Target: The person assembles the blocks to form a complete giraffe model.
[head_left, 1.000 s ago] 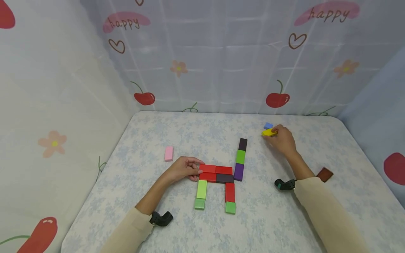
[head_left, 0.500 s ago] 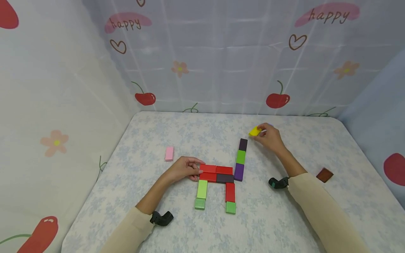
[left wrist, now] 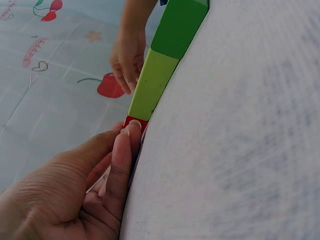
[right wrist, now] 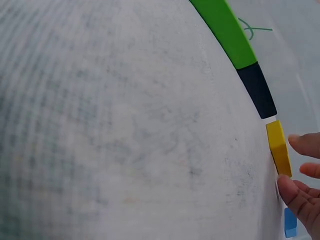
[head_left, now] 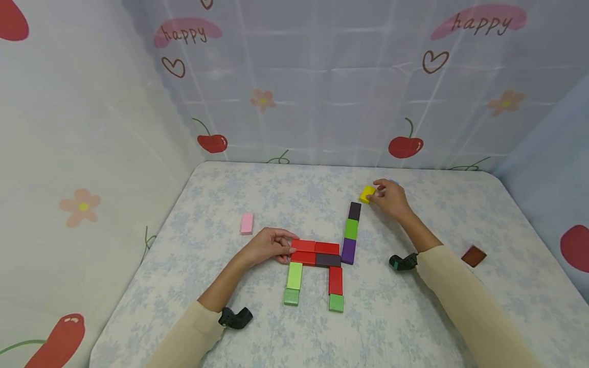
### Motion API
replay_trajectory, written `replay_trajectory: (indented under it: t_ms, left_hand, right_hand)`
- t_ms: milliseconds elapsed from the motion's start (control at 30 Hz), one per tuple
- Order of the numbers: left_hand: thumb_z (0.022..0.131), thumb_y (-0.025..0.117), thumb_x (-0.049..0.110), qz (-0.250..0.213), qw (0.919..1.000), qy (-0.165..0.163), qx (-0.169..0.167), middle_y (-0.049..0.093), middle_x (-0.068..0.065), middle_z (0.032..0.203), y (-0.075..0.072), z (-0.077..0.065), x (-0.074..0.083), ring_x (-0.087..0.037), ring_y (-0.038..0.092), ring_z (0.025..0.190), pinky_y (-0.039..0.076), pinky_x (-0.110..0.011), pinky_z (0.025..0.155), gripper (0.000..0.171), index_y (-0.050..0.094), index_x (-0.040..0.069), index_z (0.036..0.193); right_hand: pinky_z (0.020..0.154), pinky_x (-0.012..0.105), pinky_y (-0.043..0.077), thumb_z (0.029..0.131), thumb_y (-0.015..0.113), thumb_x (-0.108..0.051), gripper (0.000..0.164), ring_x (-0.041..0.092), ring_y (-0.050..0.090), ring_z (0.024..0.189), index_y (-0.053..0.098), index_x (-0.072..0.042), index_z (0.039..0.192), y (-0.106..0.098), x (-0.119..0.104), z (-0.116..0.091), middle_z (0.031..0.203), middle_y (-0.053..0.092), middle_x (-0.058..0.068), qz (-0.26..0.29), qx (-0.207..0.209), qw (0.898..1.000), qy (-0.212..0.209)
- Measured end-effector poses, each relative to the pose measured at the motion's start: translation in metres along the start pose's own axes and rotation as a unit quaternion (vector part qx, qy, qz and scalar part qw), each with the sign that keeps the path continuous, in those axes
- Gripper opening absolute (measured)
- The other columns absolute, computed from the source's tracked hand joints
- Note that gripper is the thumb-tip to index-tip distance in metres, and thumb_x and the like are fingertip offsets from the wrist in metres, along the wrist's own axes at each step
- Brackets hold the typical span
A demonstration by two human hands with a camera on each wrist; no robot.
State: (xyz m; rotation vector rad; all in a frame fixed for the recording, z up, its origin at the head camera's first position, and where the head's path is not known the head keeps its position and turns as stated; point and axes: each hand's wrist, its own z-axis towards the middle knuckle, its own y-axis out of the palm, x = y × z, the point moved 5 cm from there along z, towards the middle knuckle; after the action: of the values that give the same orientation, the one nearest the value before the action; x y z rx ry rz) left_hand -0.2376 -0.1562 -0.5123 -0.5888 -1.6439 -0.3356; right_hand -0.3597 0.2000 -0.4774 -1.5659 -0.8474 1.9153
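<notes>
Right hand: we see its thumb touching a bright yellow rectangular block, the forefinger held off by a narrow gap; the grip is loosely parted
Yellow's place: flat on the pale, blue-patterned tabletop; just past the blackish rectangular block that ends a line of lime-green and purple blocks, a slim gap between
Left hand: curved fingertips rest against the end of the glossy red rectangular blocks; we cannot tell whether they pinch
Far side: a light blue block, partly hidden in our head view
</notes>
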Motion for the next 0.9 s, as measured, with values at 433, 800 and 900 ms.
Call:
replay_trajectory:
  t_ms: [433, 800, 900]
  left_hand:
    - [0.094, 0.071, 0.001, 0.003, 1.0000, 0.000, -0.002, 0.072, -0.015, 0.085, 0.000, 0.001, -0.001, -0.018, 0.071, 0.066, 0.063, -0.032, 0.063, 0.038, 0.065, -0.001, 0.131]
    - [0.094, 0.071, 0.001, 0.002, 1.0000, 0.000, -0.002, 0.072, -0.015, 0.085, 0.000, 0.000, 0.000, -0.019, 0.072, 0.066, 0.064, -0.033, 0.063, 0.037, 0.065, -0.001, 0.131]
    - [0.094, 0.070, 0.001, 0.000, 1.0000, 0.001, -0.002, 0.072, -0.015, 0.084, 0.000, 0.000, 0.000, -0.019, 0.072, 0.066, 0.063, -0.033, 0.063, 0.037, 0.065, -0.002, 0.131]
  right_hand:
    - [0.064, 0.018, 0.058, 0.097, 0.072, -0.014, 0.043, 0.015, 0.071, 0.071, 0.061, 0.007, 0.132, 0.001, 0.010, 0.009, 0.110, 0.067, 0.027, 0.080, -0.035, 0.991, 0.101]
    - [0.065, 0.023, 0.061, 0.097, 0.069, -0.006, 0.041, 0.011, 0.072, 0.068, 0.058, 0.009, 0.135, 0.010, 0.004, 0.013, 0.112, 0.065, 0.030, 0.150, -0.054, 0.981, 0.115]
    - [0.065, 0.024, 0.062, 0.098, 0.068, -0.007, 0.041, 0.011, 0.071, 0.067, 0.058, 0.008, 0.135, 0.012, 0.002, 0.014, 0.111, 0.066, 0.029, 0.150, -0.061, 0.980, 0.112]
